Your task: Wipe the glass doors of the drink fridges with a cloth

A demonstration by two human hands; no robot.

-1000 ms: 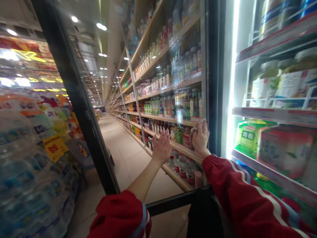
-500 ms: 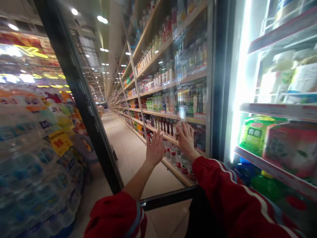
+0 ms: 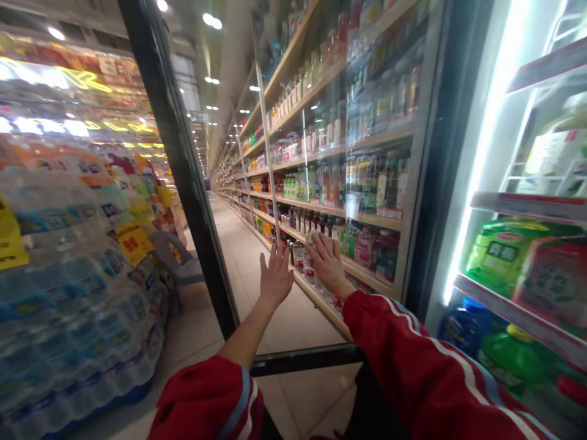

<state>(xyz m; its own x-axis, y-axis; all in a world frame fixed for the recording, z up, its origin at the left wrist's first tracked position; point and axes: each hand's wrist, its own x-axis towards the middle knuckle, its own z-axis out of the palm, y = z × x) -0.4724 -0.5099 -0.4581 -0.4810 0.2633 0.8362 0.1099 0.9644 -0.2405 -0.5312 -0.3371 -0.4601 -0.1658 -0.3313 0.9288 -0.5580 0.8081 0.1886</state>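
In the head view, a glass door in a black frame [image 3: 177, 165] stands in front of me. Pressed to the glass near its middle is a crumpled whitish cloth [image 3: 312, 236], with the bent fingers of my right hand [image 3: 328, 264] closed over it. Most of the cloth is hidden beneath those fingers. To the left, my left hand [image 3: 276, 275] has its fingers outstretched against the glass and holds nothing. Both arms are in red sleeves with white and light blue stripes.
A lit fridge with shelves [image 3: 527, 318] of bottles and packs is on the right. Wrapped water bottles [image 3: 77, 330] are stacked at left, beside a grey chair [image 3: 177, 256]. Long drink shelves [image 3: 316, 208] show in or through the glass.
My right hand has moved left and slightly down across the glass with the cloth. My left hand stays spread against the glass. The view has turned a little leftward.
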